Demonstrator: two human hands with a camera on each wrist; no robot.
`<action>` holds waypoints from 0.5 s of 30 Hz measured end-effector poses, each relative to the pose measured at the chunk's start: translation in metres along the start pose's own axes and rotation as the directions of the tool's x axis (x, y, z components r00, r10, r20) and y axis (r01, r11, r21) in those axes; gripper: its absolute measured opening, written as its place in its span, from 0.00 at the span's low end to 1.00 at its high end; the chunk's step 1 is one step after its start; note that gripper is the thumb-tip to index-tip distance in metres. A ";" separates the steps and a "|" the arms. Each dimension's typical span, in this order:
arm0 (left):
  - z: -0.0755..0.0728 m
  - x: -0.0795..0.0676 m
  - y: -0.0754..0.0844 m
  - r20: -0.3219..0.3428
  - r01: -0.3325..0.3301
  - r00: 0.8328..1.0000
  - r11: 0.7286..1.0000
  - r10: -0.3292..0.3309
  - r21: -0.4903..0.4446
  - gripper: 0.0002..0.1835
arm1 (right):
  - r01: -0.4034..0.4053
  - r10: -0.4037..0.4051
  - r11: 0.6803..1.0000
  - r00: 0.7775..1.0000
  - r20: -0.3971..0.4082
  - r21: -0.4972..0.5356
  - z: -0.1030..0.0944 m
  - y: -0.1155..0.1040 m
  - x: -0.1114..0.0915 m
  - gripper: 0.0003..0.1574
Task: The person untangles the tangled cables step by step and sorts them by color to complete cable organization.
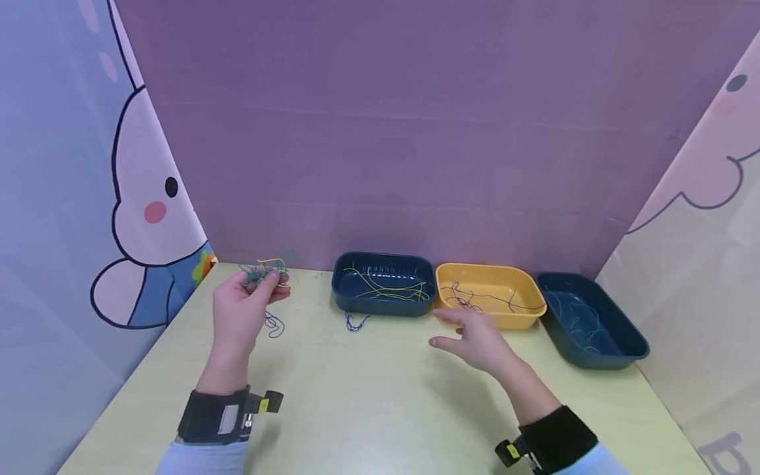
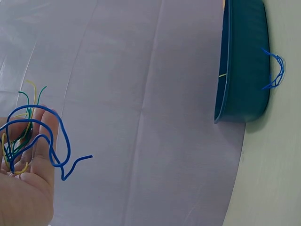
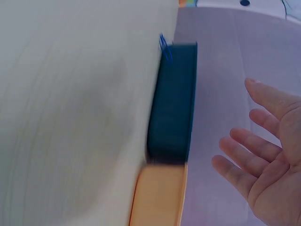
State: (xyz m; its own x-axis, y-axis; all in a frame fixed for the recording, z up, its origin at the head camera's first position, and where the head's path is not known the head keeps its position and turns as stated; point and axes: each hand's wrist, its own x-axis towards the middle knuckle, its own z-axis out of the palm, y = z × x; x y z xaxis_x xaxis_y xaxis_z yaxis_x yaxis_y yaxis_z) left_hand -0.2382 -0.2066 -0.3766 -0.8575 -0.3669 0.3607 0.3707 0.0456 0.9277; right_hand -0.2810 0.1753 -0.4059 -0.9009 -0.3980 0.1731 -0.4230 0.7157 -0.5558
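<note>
Light blue sleeves (image 1: 202,460) are nearest the camera, with black wristbands (image 1: 210,417) ahead of them. The fingers of your left hand (image 1: 240,316) pinch a tangled bundle (image 1: 256,276) of green, yellow and blue strands, its blue loops (image 2: 68,143) dangling below those fingertips. On your right hand (image 1: 479,343) the fingers are spread wide and hold nothing. Between both sets of fingers, a blue strand (image 1: 355,327) sits on the table (image 1: 356,409), by a dark blue tub (image 1: 380,306) carrying yellow strands (image 1: 387,289). Just beyond your right fingertips stands a yellow tub (image 1: 505,322) with dark strands (image 1: 466,298); farther right of them, another dark tub (image 1: 605,361) contains green strands (image 1: 574,323).
</note>
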 end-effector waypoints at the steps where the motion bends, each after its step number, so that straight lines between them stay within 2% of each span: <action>1: 0.000 0.000 0.000 0.003 -0.001 1.000 1.000 0.001 -0.002 0.16 | 0.005 -0.005 1.000 1.000 0.012 -0.002 0.004 -0.004 0.002 0.30; 8: -0.001 -0.001 0.000 0.004 0.003 1.000 1.000 -0.004 0.015 0.17 | 0.076 -0.071 0.995 0.994 0.084 -0.064 0.034 -0.026 0.023 0.31; 15: 0.000 -0.001 0.000 0.012 -0.014 1.000 1.000 0.014 -0.012 0.16 | 0.153 -0.132 0.978 0.980 0.152 -0.138 0.057 -0.038 0.046 0.31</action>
State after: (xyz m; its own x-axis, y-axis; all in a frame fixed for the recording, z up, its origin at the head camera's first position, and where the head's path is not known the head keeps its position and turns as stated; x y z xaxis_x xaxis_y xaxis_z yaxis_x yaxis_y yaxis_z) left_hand -0.2378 -0.2064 -0.3772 -0.8566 -0.3550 0.3745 0.3866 0.0391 0.9214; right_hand -0.3009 0.0966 -0.4231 -0.8120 -0.5713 0.1195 -0.5653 0.7187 -0.4049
